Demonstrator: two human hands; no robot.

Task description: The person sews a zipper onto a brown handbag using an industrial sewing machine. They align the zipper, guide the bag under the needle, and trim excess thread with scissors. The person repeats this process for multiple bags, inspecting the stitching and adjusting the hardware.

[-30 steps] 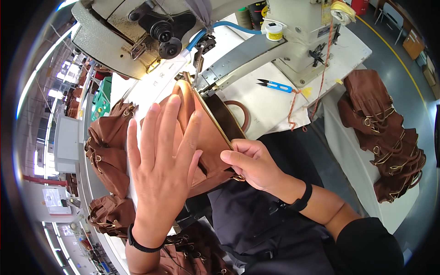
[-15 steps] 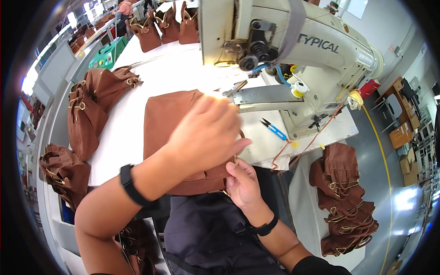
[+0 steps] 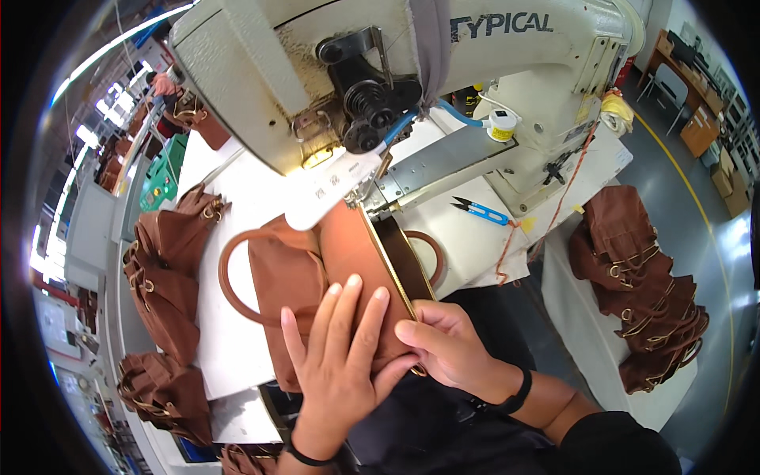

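Note:
A brown handbag (image 3: 344,253) lies in front of me with its far end at the needle area of a sewing machine (image 3: 237,71). A gold-toothed zipper (image 3: 400,273) runs along the bag's open edge, and a dark lining shows beside it. One rounded handle (image 3: 227,273) loops out to the left, another (image 3: 437,255) to the right. My left hand (image 3: 336,364) rests flat on the bag's panel, fingers spread. With thumb and fingers closed, my right hand (image 3: 455,348) pinches the near end of the zippered edge. Whether the bag is under the presser foot, I cannot tell.
Blue thread snips (image 3: 481,211) lie on the white table right of the bag. A small white bottle (image 3: 501,125) stands on the machine bed. Brown bags are piled at the left (image 3: 166,277) and on a right-hand surface (image 3: 625,269). An orange cord (image 3: 566,190) hangs by the machine.
My left hand has come back from near the needle and now lies flat on the bag. The bag has been turned, so zipper and handles show. My right hand stays at the bag's edge.

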